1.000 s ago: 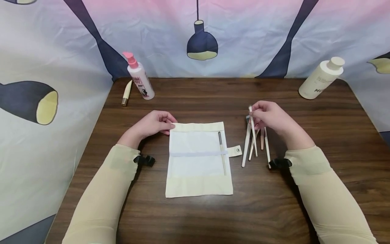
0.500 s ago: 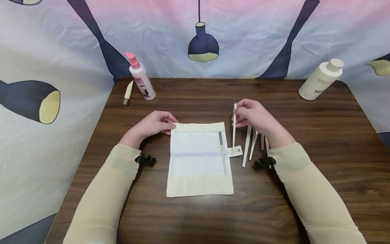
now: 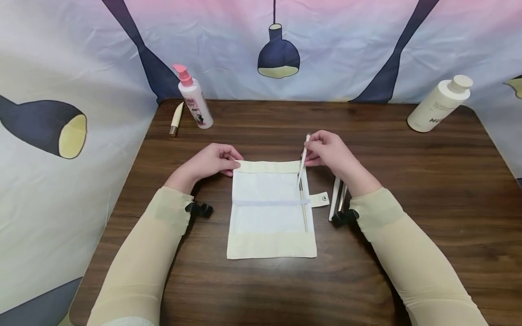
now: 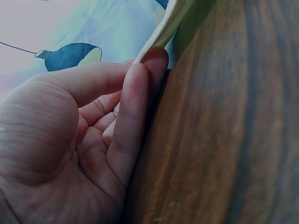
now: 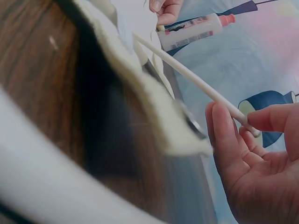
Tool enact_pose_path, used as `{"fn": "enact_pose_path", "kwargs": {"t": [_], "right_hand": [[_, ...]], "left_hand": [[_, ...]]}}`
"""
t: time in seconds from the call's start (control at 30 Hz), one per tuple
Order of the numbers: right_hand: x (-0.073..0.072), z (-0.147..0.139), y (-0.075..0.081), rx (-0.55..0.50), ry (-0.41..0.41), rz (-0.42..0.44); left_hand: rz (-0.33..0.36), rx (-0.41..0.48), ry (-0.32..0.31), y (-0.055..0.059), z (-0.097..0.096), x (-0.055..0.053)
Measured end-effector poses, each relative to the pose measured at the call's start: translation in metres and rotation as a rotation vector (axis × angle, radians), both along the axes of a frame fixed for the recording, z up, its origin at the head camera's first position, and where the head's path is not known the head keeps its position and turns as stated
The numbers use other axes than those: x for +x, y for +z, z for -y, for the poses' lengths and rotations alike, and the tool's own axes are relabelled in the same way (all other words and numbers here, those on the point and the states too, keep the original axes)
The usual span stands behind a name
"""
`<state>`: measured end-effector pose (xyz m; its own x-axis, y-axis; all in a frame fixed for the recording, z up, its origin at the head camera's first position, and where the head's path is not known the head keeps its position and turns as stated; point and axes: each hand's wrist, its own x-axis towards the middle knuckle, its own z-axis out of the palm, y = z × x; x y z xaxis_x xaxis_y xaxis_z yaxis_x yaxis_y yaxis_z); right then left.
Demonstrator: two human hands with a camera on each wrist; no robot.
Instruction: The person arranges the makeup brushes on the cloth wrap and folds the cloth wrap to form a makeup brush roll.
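Note:
A cream fabric brush roll [image 3: 271, 244] lies unfolded, a pale elastic band across its middle. My left hand [image 3: 212, 163] pinches its far left corner; in the left wrist view thumb and finger hold the cloth edge [image 4: 161, 35]. Between thumb and fingertips, my right hand [image 3: 331, 151] grips a slim white makeup brush [image 3: 302, 165] near its upper end. That brush slants down over the roll's right side, its lower tip above the band. A thin brush with a dark head [image 3: 304, 213] lies there, tucked under the band. In the right wrist view, the white handle [image 5: 191, 77] points toward the cloth.
Right of the roll's snap strap [image 3: 320, 199] lie more makeup brushes [image 3: 334, 199], partly hidden by the right forearm. A pink-topped pump bottle [image 3: 195, 104] and a cream tube [image 3: 176, 119] are at the back left. A white bottle [image 3: 438, 106] stands at the back right.
My right hand has carried the white brush left from the loose brushes, past the strap, to over the roll's right side. My left hand keeps hold of the corner.

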<state>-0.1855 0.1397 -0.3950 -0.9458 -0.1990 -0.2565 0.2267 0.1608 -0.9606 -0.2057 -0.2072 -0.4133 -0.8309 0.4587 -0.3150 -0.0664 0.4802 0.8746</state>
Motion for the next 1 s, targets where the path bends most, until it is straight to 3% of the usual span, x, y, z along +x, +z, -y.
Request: {"fn": "enact_pose_path", "kwargs": {"t": [0.27,0.5,1.0], "right_hand": [[0.001,0.005,0.002,0.025,0.040,-0.011],[0.005,0.011,-0.004,0.050,0.103,0.020],[0.016,0.018,-0.007,0.178,0.247,0.063]], "left_hand": [[-0.024,0.001,0.012,0.005,-0.001,-0.004],[0.007,0.004,0.001,0.001,0.000,-0.002],[-0.005,0.005,0.009,-0.003,0.001,0.001]]}}
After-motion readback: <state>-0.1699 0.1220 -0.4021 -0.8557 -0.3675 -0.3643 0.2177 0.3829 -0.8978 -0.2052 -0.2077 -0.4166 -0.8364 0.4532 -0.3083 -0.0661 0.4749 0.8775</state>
